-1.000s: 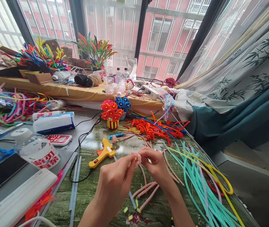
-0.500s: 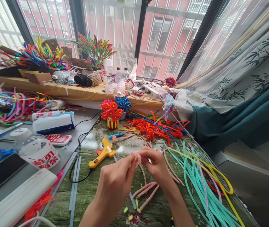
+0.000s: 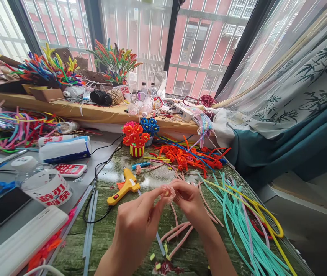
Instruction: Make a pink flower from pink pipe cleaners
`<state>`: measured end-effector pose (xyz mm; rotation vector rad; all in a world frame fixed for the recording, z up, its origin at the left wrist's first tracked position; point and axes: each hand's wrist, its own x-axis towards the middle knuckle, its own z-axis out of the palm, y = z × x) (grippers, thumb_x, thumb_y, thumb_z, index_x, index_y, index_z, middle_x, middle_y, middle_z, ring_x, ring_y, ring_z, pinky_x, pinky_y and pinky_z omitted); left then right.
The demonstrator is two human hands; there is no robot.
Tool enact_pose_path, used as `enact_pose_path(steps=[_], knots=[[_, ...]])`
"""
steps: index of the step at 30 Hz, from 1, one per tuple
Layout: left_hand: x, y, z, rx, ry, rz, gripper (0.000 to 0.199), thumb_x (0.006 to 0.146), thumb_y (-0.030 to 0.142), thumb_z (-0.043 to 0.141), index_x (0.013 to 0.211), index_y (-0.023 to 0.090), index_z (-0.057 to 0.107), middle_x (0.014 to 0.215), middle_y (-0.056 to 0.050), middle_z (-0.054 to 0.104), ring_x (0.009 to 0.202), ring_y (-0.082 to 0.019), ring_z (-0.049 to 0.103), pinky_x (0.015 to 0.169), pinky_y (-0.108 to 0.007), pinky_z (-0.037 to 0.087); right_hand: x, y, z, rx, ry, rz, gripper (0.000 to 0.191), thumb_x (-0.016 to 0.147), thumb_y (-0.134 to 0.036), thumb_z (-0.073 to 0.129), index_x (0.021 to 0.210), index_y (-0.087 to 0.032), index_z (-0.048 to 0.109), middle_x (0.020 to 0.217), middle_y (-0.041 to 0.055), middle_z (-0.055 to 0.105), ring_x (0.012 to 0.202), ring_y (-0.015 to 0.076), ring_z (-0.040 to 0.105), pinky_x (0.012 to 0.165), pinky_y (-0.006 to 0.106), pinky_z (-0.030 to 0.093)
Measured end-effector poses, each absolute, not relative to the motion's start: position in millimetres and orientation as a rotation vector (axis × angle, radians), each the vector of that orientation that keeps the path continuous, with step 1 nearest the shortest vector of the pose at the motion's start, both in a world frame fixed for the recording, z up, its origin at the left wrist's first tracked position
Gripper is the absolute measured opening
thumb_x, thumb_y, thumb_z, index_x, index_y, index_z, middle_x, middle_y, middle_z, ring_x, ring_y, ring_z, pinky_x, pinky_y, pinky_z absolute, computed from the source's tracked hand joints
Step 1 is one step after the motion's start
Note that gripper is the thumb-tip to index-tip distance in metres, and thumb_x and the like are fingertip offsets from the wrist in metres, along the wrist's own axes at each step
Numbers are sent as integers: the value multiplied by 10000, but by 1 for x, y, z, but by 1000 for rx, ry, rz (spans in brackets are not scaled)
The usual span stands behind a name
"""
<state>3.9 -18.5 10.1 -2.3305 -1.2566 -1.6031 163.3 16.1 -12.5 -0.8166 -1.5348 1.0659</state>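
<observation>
Pink flower (image 3: 168, 193) sits pinched between inward-angled left hand (image 3: 137, 220) and right hand (image 3: 190, 200).

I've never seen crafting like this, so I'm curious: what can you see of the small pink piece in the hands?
The small pink piece is pale, fuzzy and ruffled, like a flower bent from pipe cleaner, with a yellowish spot near its middle. The left hand and right hand pinch it from either side, hiding some of its edges. It is held above the green table.
</observation>
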Motion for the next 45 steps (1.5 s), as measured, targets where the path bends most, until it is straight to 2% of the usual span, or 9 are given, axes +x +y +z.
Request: enact_pose_path(steps=[3,6,11,16,24,30,41,45], knots=[[2,-23,16,-2179,-1282,-1725,88,866,140,604,920,156,671,573,51,629,390,-43,463,455,-170,390,163,15,-11,-773,-1470,1186,188,836,-352,663,757,-190,715,724,26,627,688,168,560,642,273,445],[0,-25,20,-2153,-1230,-1745,130,844,88,601,927,162,669,588,45,603,438,-51,467,491,-176,394,162,15,-13,-747,-1405,1272,215,821,-376,676,726,-184,703,695,23,628,666,164,561,637,268,451],[-1,-27,17,-2348,-1004,-1495,306,817,14,537,1064,150,655,511,51,515,442,-87,427,484,-225,332,161,15,-22,-786,-1310,1303,249,761,-435,720,746,-186,717,715,31,648,677,176,578,643,271,470],[1,-25,12,-2353,-942,-1301,321,857,36,496,1141,101,631,476,54,487,408,-96,405,464,-252,277,160,17,-28,-800,-1305,1316,310,749,-487,712,707,-180,705,728,49,650,702,192,580,660,285,483],[0,-23,13,-2324,-956,-1257,267,888,52,489,1105,89,640,487,53,518,404,-92,420,468,-260,277,160,16,-27,-794,-1274,1348,248,753,-445,730,767,-198,743,728,37,649,690,170,563,635,259,460],[0,-23,14,-2315,-965,-1234,253,898,68,488,1091,94,650,486,52,517,408,-92,434,466,-260,279,161,16,-27,-827,-1252,1312,267,716,-466,753,745,-201,742,715,32,647,705,182,567,652,271,468],[0,-21,9,-2334,-965,-1235,294,896,62,487,1157,93,619,500,49,550,413,-93,466,468,-259,290,161,16,-23,-723,-1283,1373,192,775,-357,728,699,-182,701,706,15,619,730,166,576,700,250,456],[0,-23,11,-2336,-969,-1281,311,885,46,500,1171,101,610,498,56,544,414,-89,457,475,-249,306,162,17,-24,-733,-1294,1362,195,778,-371,721,725,-184,706,712,16,615,697,156,543,641,239,427]])
